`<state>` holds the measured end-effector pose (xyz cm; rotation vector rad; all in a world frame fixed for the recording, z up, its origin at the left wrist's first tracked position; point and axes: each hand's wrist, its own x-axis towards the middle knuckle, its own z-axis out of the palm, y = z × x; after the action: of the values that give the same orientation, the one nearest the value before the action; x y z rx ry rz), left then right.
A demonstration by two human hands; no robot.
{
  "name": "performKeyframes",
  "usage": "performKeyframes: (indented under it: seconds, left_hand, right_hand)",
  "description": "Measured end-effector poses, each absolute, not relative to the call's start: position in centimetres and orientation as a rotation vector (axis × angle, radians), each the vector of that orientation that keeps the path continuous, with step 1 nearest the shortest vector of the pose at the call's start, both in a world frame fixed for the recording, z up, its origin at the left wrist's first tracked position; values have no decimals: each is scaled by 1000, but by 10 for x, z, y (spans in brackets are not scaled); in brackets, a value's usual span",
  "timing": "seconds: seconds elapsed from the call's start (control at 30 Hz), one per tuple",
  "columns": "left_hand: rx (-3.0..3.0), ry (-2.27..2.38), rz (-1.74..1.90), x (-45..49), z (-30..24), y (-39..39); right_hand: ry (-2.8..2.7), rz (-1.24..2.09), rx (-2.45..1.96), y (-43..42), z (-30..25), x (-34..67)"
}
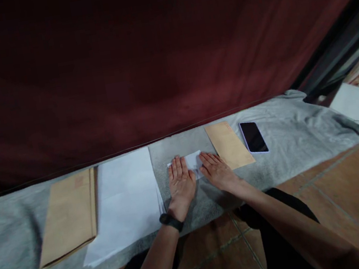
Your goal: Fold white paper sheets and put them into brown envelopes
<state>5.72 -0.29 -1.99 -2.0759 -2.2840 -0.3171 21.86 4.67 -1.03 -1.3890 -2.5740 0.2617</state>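
Left hand [181, 182] and right hand [219, 172] lay flat, palms down, gripping nothing, on a small white paper rectangle [193, 161], which I saw on soft grey cloth [288, 134]. Right of it I saw a flat tan paper envelope [230, 144], then a black-screened phone in a lilac case [254, 137]; leftward, large white paper sheets [124, 198] and stacked tan paper envelopes [67, 213].

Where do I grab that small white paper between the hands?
I'd probably pinch the paper by its near edge, coming from the person's side. It lies flat; the left hand covers its left part, the right hand sits at its right end, and that edge shows between.
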Motion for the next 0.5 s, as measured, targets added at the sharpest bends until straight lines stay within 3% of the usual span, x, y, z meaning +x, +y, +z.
performKeyframes:
  seconds: [0.27,0.5]
  left_hand:
    - [-2114,-2280,-285,55,-18,-4]
    - [-2111,-2289,-318,55,-19,-4]
  right_hand:
    - [-2672,320,-1110,39,-10,206]
    - [-2653,228,-1223,44,-16,205]
